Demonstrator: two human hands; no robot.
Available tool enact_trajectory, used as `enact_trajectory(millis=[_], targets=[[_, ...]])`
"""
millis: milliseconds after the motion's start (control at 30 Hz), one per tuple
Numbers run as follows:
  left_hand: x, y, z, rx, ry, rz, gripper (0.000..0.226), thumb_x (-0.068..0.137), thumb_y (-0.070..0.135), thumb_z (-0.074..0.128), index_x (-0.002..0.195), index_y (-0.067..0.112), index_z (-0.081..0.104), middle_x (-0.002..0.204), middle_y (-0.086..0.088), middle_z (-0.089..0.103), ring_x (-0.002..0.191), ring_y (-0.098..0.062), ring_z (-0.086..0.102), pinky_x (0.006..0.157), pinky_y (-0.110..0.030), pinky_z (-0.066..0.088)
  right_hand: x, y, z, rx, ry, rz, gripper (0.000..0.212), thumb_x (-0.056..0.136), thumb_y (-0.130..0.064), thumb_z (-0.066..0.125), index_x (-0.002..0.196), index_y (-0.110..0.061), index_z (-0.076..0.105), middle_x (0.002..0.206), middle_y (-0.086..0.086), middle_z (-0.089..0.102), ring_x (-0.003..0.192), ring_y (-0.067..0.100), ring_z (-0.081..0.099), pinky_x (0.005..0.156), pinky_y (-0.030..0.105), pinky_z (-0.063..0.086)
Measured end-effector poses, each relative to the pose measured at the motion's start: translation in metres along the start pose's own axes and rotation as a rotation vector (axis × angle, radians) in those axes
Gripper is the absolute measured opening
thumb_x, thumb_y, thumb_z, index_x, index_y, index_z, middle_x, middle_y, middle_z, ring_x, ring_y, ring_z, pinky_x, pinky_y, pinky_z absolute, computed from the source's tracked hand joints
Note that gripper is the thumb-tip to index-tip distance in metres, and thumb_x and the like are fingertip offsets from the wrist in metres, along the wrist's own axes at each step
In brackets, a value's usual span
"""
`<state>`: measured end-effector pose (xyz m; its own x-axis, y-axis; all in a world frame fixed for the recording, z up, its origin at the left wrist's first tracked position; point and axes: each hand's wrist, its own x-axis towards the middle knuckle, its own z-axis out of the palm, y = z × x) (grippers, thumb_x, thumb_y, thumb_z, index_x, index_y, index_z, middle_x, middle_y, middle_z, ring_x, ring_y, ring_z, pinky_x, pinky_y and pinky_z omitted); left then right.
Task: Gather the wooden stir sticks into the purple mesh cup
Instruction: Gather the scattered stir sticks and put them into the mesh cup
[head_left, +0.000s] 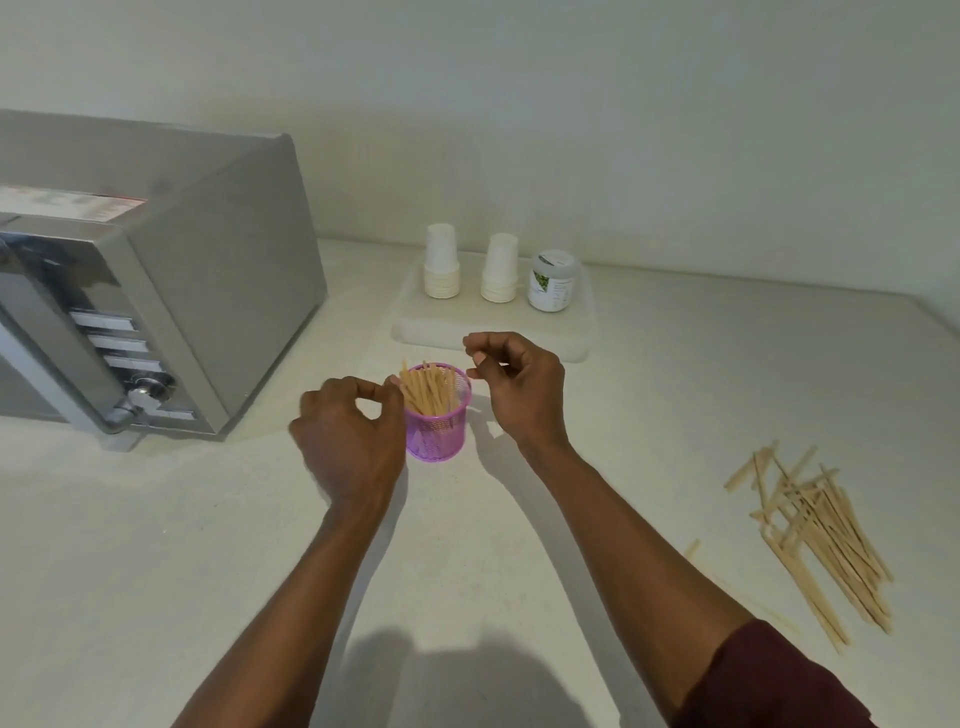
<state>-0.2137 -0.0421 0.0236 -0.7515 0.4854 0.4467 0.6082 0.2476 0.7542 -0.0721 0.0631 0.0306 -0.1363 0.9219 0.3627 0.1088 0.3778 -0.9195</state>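
The purple mesh cup (439, 431) stands upright on the white counter, packed with several wooden stir sticks (428, 392) that lean to the left. My left hand (350, 434) is against the cup's left side, and its thumb and forefinger pinch the rim. Just right of the rim hovers my right hand (522, 387), with its fingers curled and nothing between them. A loose pile of stir sticks (818, 535) lies on the counter at the far right, well away from both hands. One short piece (692, 546) lies apart, to the left of the pile.
A silver microwave (156, 291) fills the left side. Behind the cup a white tray (493, 338) carries two stacks of paper cups (441, 265) and a lidded jar (551, 283). The counter (156, 545) meets the wall at the back.
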Motion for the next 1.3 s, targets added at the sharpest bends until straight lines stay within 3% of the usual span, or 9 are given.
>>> enact_trajectory(millis=[133,267,467,667,800,933,1033,1167,1300], targets=[[-0.010,0.011,-0.004,0.102,0.122,0.228,0.018,0.091,0.030,0.072,0.079,0.018,0.067,0.091,-0.003,0.070,0.099,-0.037,0.054,0.079,-0.043,0.035,-0.020,-0.001,-0.031,0.042,0.041,0.047,0.015,0.093,0.003,0.069,0.100,-0.004,0.080,0.096,0.003,0.081,0.077,0.018,0.077,0.075,0.047,0.066],[-0.043,0.040,0.007,0.026,0.079,0.405,0.019,0.090,0.024,0.073,0.075,0.016,0.064,0.083,-0.005,0.068,0.090,-0.037,0.054,0.075,-0.043,0.035,-0.045,0.010,-0.080,-0.082,0.095,0.099,0.014,0.090,-0.003,0.072,0.096,-0.012,0.082,0.087,-0.003,0.080,0.079,0.019,0.075,0.071,0.046,0.066],[-0.107,0.077,0.032,-0.180,-0.413,0.621,0.026,0.092,0.039,0.077,0.077,0.020,0.068,0.079,0.006,0.068,0.092,-0.027,0.058,0.084,-0.043,0.041,-0.076,0.022,-0.176,-0.358,0.212,0.239,0.018,0.087,-0.006,0.076,0.092,-0.021,0.083,0.082,-0.014,0.078,0.077,0.007,0.075,0.077,0.043,0.065],[-0.172,0.097,0.067,0.104,-0.799,0.715,0.070,0.075,0.086,0.062,0.105,0.023,0.071,0.106,0.007,0.070,0.105,-0.020,0.056,0.090,-0.038,0.040,-0.106,0.021,-0.264,-0.612,0.296,0.482,0.015,0.083,-0.023,0.083,0.098,-0.022,0.082,0.090,-0.008,0.079,0.090,0.013,0.075,0.092,0.040,0.061],[-0.201,0.109,0.078,0.247,-0.867,0.819,0.082,0.069,0.094,0.055,0.103,0.020,0.069,0.109,0.002,0.062,0.103,-0.022,0.050,0.090,-0.038,0.040,-0.126,0.023,-0.305,-0.900,0.272,0.599,0.040,0.079,-0.043,0.084,0.112,-0.021,0.078,0.110,-0.001,0.076,0.108,0.023,0.070,0.088,0.037,0.056],[-0.219,0.112,0.084,0.207,-0.869,0.866,0.072,0.074,0.085,0.063,0.107,0.022,0.073,0.122,0.000,0.058,0.112,-0.023,0.048,0.093,-0.038,0.038,-0.133,0.029,-0.327,-1.074,0.185,0.680,0.074,0.067,-0.068,0.083,0.122,-0.019,0.073,0.119,0.006,0.068,0.115,0.030,0.063,0.083,0.041,0.056],[-0.227,0.115,0.086,0.107,-0.855,0.910,0.042,0.084,0.063,0.073,0.103,0.027,0.080,0.114,0.003,0.064,0.108,-0.022,0.051,0.091,-0.037,0.038,-0.137,0.031,-0.331,-1.171,0.115,0.691,0.072,0.059,-0.080,0.080,0.094,-0.019,0.069,0.099,0.005,0.064,0.100,0.030,0.063,0.074,0.039,0.054],[-0.235,0.122,0.090,0.025,-0.844,1.013,0.010,0.086,0.030,0.083,0.092,0.023,0.084,0.093,0.004,0.070,0.095,-0.023,0.056,0.081,-0.036,0.039,-0.140,0.028,-0.327,-1.247,0.056,0.676,0.081,0.057,-0.080,0.082,0.104,-0.015,0.069,0.107,0.007,0.061,0.104,0.029,0.060,0.083,0.042,0.056],[-0.230,0.124,0.099,0.041,-0.786,1.267,0.006,0.083,0.017,0.084,0.089,0.017,0.082,0.087,0.002,0.070,0.089,-0.023,0.057,0.084,-0.040,0.041,-0.138,0.027,-0.326,-1.237,0.049,0.663,0.072,0.059,-0.075,0.086,0.098,-0.017,0.070,0.103,0.004,0.064,0.093,0.026,0.064,0.077,0.037,0.055]])
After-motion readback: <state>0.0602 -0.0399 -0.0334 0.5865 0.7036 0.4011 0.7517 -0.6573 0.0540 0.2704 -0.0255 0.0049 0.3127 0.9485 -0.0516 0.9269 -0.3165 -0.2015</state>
